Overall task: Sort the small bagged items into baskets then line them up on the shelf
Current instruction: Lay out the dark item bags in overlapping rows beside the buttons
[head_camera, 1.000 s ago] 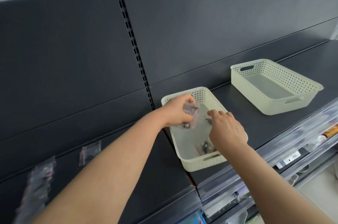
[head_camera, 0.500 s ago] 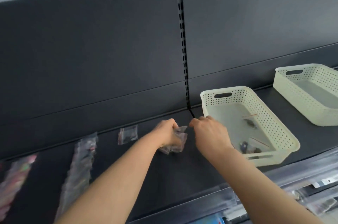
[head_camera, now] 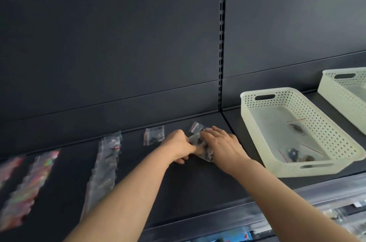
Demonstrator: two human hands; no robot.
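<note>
Head view, forearms outstretched over shelf (head_camera: 198, 192), left hand (head_camera: 179, 146) gripping small bags (head_camera: 195, 137), right hand (head_camera: 223, 143) flat upon them.

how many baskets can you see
2. The near basket sits right of centre with bagged items inside; the far basket is further right, cut off by the frame edge.

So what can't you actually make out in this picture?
Head view only:
- small bags between the hands: mostly covered by the left hand and right hand; count and contents unclear.
- far basket: cut off by the right edge.
- colourful strips at far left: blurred, cut by the left edge.
- items bagged inside the near basket: too small to identify.
</note>
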